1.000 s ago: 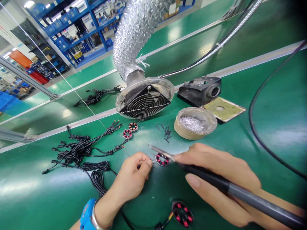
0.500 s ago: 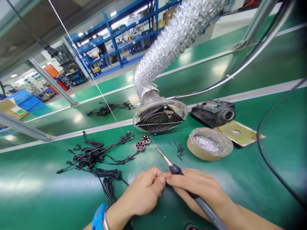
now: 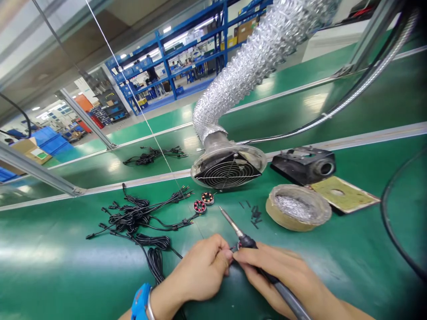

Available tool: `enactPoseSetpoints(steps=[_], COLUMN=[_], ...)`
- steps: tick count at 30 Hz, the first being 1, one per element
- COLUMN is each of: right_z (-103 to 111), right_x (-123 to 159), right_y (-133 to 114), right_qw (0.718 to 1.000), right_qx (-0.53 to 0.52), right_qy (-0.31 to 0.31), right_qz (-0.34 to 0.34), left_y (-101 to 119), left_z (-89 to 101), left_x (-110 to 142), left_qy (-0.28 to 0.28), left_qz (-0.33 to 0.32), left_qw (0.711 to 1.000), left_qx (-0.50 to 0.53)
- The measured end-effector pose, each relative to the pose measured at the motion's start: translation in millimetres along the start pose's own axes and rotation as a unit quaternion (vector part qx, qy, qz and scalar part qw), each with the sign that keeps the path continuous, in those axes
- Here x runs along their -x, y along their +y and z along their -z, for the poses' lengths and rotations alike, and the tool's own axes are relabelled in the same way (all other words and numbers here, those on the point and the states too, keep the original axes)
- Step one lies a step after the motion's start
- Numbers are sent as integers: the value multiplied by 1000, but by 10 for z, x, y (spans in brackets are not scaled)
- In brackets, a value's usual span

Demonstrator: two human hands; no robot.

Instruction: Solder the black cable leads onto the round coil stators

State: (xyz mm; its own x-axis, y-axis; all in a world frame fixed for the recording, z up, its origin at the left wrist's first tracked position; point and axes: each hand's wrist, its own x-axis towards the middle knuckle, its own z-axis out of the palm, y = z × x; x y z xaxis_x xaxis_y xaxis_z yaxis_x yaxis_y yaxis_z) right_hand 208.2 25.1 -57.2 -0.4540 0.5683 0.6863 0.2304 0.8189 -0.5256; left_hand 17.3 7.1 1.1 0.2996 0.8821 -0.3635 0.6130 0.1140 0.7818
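My right hand (image 3: 283,271) is closed around a soldering iron (image 3: 247,241), its bare metal tip pointing up and away over the bench. Thumb and finger of my left hand (image 3: 208,266) pinch a small dark piece, apparently the end of a black cable; the fingers hide most of it. Both sets of fingertips nearly meet. Just past the iron's tip lie a motor stator with red windings (image 3: 199,206) and another with copper-coloured windings (image 3: 207,198). A heap of black cables (image 3: 133,218) with stripped ends spreads to the left, and a coiled cable (image 3: 155,262) lies beside my left forearm.
A fume extractor with a round grille (image 3: 228,171) hangs ahead on a silver duct (image 3: 240,71). To the right are short black tubes (image 3: 255,213), a round tub of silvery shavings (image 3: 298,209), a black iron stand (image 3: 305,162) and a yellow sponge (image 3: 345,193). A black cord (image 3: 385,209) loops at far right.
The view has shifted slightly, so the bench things sit a little further right and lower. My right fingers have moved slightly off the left fingertips, showing more of the small dark piece.
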Motion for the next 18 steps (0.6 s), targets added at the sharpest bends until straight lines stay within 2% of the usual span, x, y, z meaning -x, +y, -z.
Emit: enactPoseSetpoints(steps=[4, 7, 11, 14, 18], right_z=[-13, 24, 149, 200, 143], right_x=[-48, -109, -128, -87, -77], right_y=[-48, -66, -16, 37, 46], right_qw=[999, 998, 994, 992, 993], right_qx=[18, -5, -62, -75, -79], right_qy=[38, 52, 2, -52, -52], right_qz=[-9, -39, -91, -92, -77], left_y=[-35, -46, -54, -57, -56], left_z=[-41, -74, -93, -94, -98], left_x=[-57, -120, -174, -175, -167], left_qy=[-31, -24, -5, -7, -11], left_qz=[31, 56, 88, 92, 91], left_qw=[994, 981, 967, 966, 966], left_qx=[96, 185, 241, 242, 241])
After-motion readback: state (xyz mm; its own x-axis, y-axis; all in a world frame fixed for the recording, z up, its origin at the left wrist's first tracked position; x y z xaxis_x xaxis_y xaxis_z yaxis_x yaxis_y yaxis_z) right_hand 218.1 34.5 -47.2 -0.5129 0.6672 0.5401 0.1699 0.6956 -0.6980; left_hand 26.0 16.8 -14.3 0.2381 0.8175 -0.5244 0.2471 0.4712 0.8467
